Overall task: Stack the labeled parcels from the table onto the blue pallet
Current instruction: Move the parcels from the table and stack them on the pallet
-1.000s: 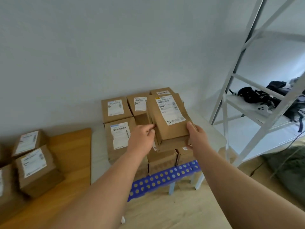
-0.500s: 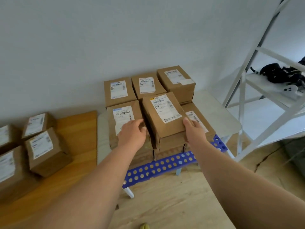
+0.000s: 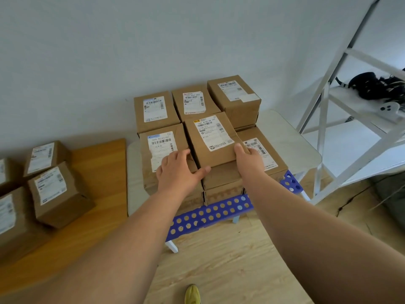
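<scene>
Room: pale wall point(image 3: 109, 51) at 12 o'clock, light wood floor point(image 3: 219, 260) below, white rack point(image 3: 324, 88) at 2 o'clock.
Counter: orange-brown counter point(image 3: 98, 167) at 9 o'clock carries five visible labeled parcels point(image 3: 59, 194).
Pallet: blue pallet point(image 3: 210, 216) at centre bears six visible top boxes point(image 3: 153, 110) in two rows, over lower layers.
Held parcel: front-middle parcel point(image 3: 213, 139) sits on the stack.
Left grip: left hand point(image 3: 179, 174) grasps its near-left corner.
Right grip: right hand point(image 3: 249, 159) grasps its right edge.
</scene>
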### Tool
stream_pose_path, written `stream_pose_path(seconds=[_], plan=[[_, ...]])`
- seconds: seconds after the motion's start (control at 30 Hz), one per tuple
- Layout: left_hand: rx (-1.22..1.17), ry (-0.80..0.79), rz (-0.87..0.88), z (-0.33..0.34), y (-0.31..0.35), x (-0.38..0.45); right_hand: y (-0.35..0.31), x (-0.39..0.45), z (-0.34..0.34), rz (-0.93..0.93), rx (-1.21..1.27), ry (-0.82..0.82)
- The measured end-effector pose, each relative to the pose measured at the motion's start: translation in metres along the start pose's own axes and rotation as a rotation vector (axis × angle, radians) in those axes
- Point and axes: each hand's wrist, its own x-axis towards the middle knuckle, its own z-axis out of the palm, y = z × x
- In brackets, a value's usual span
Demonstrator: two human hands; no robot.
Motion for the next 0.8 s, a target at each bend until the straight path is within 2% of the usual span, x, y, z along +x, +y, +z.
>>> stream_pose_path(seconds=[0.17, 0.37, 0.53, 0.6, 0.7, 0.8], plan=[[-0.008, 0.003, 0.000, -0.001, 0.001, -0.001, -0.003, 0.001, -0.002, 0.007, -0.054, -0.014], [-0.010, 0.015, 0.001, 0.000, 0.000, -0.001, 0.000, -0.003, -0.005, 0.016, -0.008, -0.027], [-0.046, 0.097, 0.006, -0.001, 0.003, -0.006, -0.001, -0.012, -0.009, 0.020, 0.002, -0.017], [-0.062, 0.136, 0.007, -0.005, 0.005, -0.009, -0.004, -0.017, -0.009, -0.046, -0.036, 0.042], [-0.092, 0.176, 0.001, -0.014, 0.005, -0.015, -0.013, -0.032, -0.005, -0.267, -0.158, 0.141], [-0.156, 0.212, -0.029, -0.029, -0.002, -0.026, -0.025, -0.060, 0.011, -0.461, -0.226, 0.137]])
